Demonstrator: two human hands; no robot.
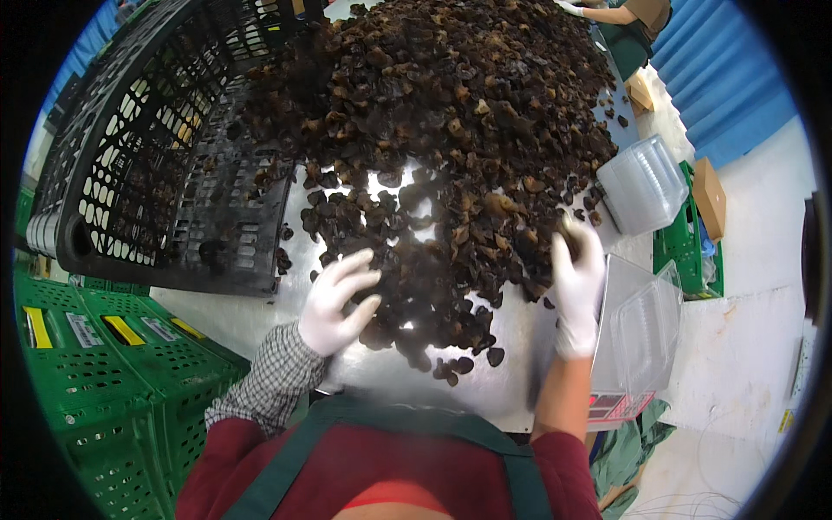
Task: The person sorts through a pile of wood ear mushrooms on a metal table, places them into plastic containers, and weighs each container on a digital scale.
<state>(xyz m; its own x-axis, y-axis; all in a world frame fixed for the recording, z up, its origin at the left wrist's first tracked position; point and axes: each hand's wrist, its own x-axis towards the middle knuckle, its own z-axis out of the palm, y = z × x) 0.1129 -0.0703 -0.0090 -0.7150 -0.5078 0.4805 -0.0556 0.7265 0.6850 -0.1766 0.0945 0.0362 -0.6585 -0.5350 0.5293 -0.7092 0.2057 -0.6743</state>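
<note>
A large heap of dark brown wood ear mushrooms (455,97) covers much of the metal table (513,364), thinning toward me. My left hand (341,302), in a white glove with a checked sleeve, hovers at the near left of the thinner layer. Its fingers are curved and apart, with nothing visible in them. At the right edge of the mushrooms is my right hand (580,279), also gloved in white. Something dark shows between its thumb and fingers, but whether it is held or lies behind is unclear.
A black plastic crate (227,273) lies on its side at left, mushrooms at its mouth. Green crates (117,377) stand below it. At right are stacked clear containers (643,185), a clear plastic container (640,325) on what looks like a scale (617,406), and a co-worker's arm (608,14) farther off.
</note>
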